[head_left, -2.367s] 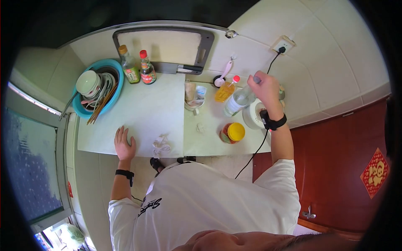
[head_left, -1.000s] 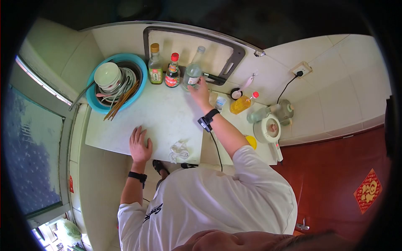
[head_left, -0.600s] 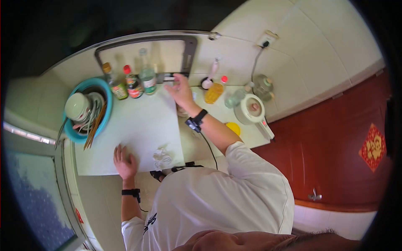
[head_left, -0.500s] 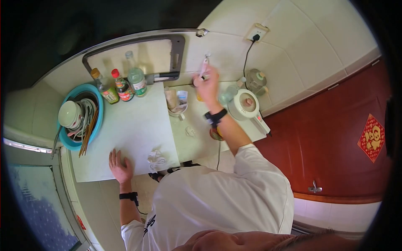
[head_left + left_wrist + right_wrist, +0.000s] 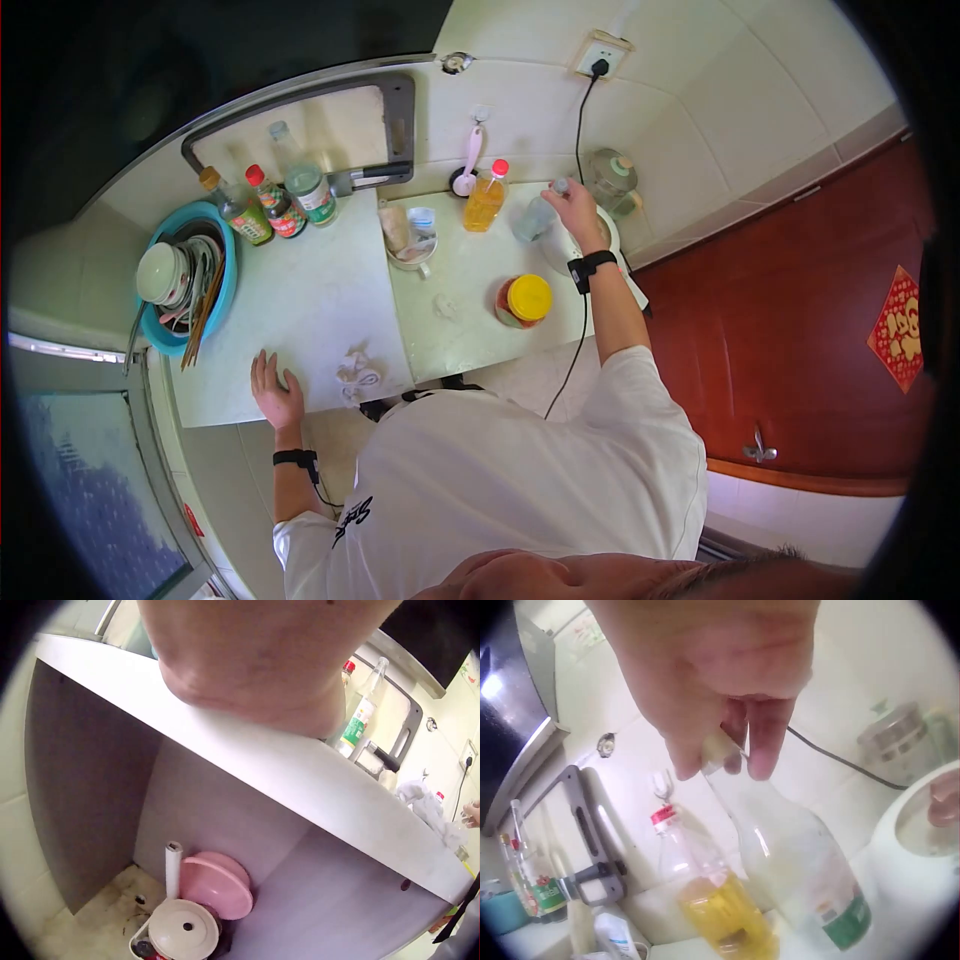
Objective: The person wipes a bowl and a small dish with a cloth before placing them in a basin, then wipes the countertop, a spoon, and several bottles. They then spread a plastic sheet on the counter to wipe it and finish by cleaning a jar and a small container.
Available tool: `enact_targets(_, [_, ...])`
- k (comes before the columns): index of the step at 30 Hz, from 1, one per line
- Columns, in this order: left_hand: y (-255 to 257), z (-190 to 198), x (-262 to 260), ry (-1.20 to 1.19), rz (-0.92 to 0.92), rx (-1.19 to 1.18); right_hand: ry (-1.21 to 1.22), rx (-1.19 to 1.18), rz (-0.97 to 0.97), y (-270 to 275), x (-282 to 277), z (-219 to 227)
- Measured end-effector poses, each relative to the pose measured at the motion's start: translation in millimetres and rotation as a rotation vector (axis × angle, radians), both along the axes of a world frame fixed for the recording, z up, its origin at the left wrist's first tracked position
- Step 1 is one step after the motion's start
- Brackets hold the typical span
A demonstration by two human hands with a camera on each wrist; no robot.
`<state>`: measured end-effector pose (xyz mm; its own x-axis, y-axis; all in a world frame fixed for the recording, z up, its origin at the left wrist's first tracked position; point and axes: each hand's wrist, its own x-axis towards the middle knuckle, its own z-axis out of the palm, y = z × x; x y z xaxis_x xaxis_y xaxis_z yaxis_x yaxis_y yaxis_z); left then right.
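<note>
My right hand point(image 5: 580, 214) pinches the top of a clear glass bottle point(image 5: 799, 855), whose green and white label shows low on its side. The bottle leans in the right wrist view, beside a bottle of yellow oil point(image 5: 484, 205) with a red cap. My left hand point(image 5: 277, 393) rests on the white counter point(image 5: 290, 320) near its front edge, fingers relaxed. At the back of the counter stand a similar clear bottle point(image 5: 311, 192), a red-capped sauce bottle point(image 5: 279, 208) and a brown-capped bottle point(image 5: 242, 212). In the left wrist view the left fingers are hidden behind the wrist.
A blue basin point(image 5: 229, 262) holds bowls and chopsticks. A crumpled cloth point(image 5: 358, 374), a white mug point(image 5: 410, 260) and a yellow-lidded jar point(image 5: 526, 300) stand around the counter's middle and right. A lidded white pot point(image 5: 613, 232) lies close to my right hand.
My right hand set one clear bottle beside the sauce bottles and let go. It then swung back right and took hold of another clear bottle. My left hand stayed on the counter.
</note>
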<state>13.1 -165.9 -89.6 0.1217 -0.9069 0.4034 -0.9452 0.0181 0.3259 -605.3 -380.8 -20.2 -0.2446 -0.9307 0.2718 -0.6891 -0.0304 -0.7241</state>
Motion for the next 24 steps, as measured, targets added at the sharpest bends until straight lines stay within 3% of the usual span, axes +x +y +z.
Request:
enact_targets(1, [1.0,-0.7,1.3,0.000,0.013,0.012,0.162,-0.047,-0.061,6.0,12.0,11.3])
enact_targets(5, [1.2,1.1,0.8,0.016,0.054,0.018,0.211,-0.258,-0.054,19.6,48.3,58.7])
enact_targets(8, [1.8,7.9,-3.6,0.039,0.050,0.029,0.072,-0.566,0.001,28.8,91.5,110.3])
enact_targets(9, [2.0,7.7,-3.2,0.043,0.063,0.029,0.072,-0.565,0.014,28.3,107.8,124.2])
enact_targets(11, [1.7,5.9,-0.7,0.049,0.035,0.015,-0.278,-0.555,0.138,24.8,142.5,145.6])
enact_targets(13, [1.3,4.9,0.5,0.058,0.038,0.008,-0.298,-0.578,0.192,17.5,184.2,161.4])
enact_targets(16, [0.6,3.6,1.7,0.070,0.035,-0.001,-0.423,-0.534,0.306,3.1,244.5,158.6])
enact_targets(24, [4.2,-2.4,6.6,0.106,0.034,-0.003,-0.309,-0.588,0.281,-60.7,335.6,104.4])
